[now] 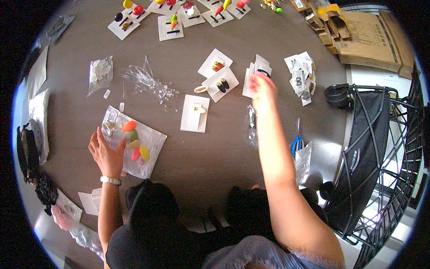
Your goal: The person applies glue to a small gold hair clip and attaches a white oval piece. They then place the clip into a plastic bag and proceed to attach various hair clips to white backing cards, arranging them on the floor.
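My left hand (105,154) rests flat on a clear plastic bag (152,139) near the table's front edge, fingers spread, a watch on the wrist. Several small colourful hair clips (134,140) lie on that bag just right of the fingers. My right hand (262,87) reaches far out over the table and touches a stack of white cards (251,76); whether it grips one I cannot tell. Left of that stack lie a white card with two dark clips (220,84) and a card with one pale clip (195,113).
A heap of clear plastic fasteners (152,85) lies mid-table. Blue-handled scissors (297,141) sit to the right. More cards with clips line the far edge (170,27). Cardboard boxes (367,38) and a black folding wagon (371,157) stand at the right.
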### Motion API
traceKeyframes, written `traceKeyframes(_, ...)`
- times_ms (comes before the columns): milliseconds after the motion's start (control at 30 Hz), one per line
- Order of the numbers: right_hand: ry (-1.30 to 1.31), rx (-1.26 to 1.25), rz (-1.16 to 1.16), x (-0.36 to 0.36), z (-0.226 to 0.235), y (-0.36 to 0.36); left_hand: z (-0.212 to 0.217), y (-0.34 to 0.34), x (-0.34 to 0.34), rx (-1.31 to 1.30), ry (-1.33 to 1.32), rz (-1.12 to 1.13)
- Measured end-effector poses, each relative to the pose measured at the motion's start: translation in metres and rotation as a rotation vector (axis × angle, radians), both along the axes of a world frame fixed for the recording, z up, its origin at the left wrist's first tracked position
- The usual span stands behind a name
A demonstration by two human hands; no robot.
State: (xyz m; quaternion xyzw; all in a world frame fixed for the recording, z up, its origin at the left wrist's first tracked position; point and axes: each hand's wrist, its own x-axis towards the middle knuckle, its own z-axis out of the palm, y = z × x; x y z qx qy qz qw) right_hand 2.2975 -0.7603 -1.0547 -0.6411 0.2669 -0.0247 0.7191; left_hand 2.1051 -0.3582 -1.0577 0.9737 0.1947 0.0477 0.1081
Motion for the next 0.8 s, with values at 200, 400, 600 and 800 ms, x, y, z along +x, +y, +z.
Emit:
traceKeyframes(200, -0.054, 0.068, 0.518, -0.036, 0.014, 0.126, -0.002, 0.013, -0.001, -0.210, 0.111, 0.032)
traceKeyframes(400, -0.050, -0.240, 0.814, -0.088, -0.009, 0.210, -0.007, 0.021, -0.005, -0.284, -0.006, -0.007)
traceKeyframes(600, -0.246, -0.515, 1.096, -0.112, -0.013, 0.275, -0.006, 0.044, -0.022, -0.319, -0.103, 0.044)
traceKeyframes(800, -0.525, -0.985, 1.116, -0.105, -0.022, 0.325, 0.001, 0.064, -0.043, -0.345, -0.043, 0.114)
